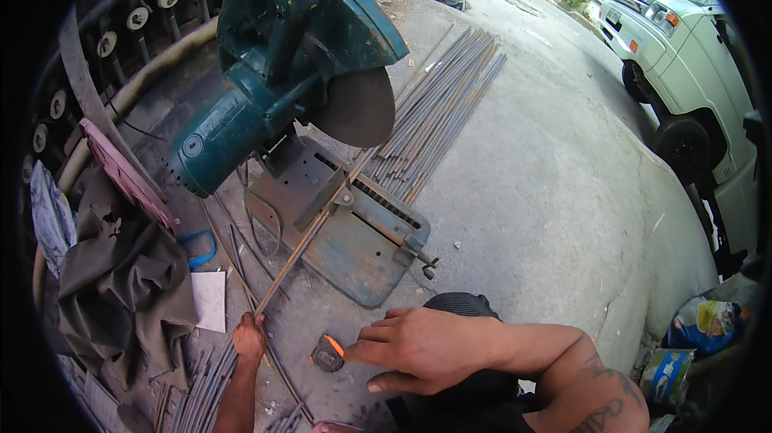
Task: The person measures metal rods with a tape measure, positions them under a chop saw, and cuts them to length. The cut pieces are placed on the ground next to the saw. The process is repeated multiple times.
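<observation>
Short rods (197, 393): heaped on the ground at the lower left.
Left hand (249, 336): grasping the rod (291, 262), fingers closed around it.
Rod position: slantwise across the saw base (354, 268), running toward the disc (359, 107); one length or several, cannot tell.
Disc position: raised above the base.
Step in hand: judged to be positioning and steadying stock on the saw.
Tape measure (327, 353): on the ground, at the fingertips of the right hand (426, 344); contact cannot be told.
Right hand: released, fingers loosely extended, nothing gripped.
Long rods (442, 111): stacked on the ground beyond the base.
Next move: judged to call for a firm left grip, rod seated squarely, both hands clear of the disc.
</observation>
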{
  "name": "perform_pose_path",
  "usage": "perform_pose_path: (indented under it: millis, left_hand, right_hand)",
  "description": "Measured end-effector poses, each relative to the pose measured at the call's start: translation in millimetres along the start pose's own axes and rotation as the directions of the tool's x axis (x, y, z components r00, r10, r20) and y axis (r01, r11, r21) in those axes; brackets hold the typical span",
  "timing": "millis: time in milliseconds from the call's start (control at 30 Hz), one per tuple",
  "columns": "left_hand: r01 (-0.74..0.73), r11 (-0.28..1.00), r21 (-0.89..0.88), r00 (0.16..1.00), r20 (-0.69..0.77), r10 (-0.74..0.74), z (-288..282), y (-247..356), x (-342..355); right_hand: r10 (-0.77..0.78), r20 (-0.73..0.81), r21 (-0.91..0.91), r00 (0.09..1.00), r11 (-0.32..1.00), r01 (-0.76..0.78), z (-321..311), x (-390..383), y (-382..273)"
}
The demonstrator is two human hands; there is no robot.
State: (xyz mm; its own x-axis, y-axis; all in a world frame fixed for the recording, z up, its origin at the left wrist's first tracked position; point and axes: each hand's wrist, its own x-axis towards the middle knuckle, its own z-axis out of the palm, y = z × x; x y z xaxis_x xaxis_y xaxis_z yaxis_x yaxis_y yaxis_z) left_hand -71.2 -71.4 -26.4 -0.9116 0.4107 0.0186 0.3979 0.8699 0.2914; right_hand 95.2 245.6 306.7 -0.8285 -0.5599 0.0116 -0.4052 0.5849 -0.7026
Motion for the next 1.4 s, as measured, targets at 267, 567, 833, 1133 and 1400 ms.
perform_pose_path:
  millis: [267,567,833,1133,1400]
  left_hand:
    - [-0.012,0.999,0.030,1.000,0.026,0.012,17,54,54]
    - [-0.036,0.999,0.000,0.997,-0.071,0.036,7,88,64]
    - [-0.136,0.965,-0.225,0.965,0.191,0.180,-15,115,-41]
    - [0.032,0.983,-0.179,0.932,0.362,0.036,35,130,-83]
    - [0.493,0.046,-0.869,0.804,0.475,0.358,-43,171,-43]
  right_hand:
    - [0.034,0.075,-0.012,0.997,0.999,-0.033,1,10,9]
    - [0.095,0.077,0.001,0.992,0.995,-0.095,-6,12,4]
    - [0.116,0.024,-0.046,0.993,0.992,-0.115,2,13,-12]
    - [-0.017,0.030,0.025,0.999,1.000,0.016,-7,8,-9]
    - [0.549,0.145,0.384,0.823,0.735,-0.559,22,7,104]
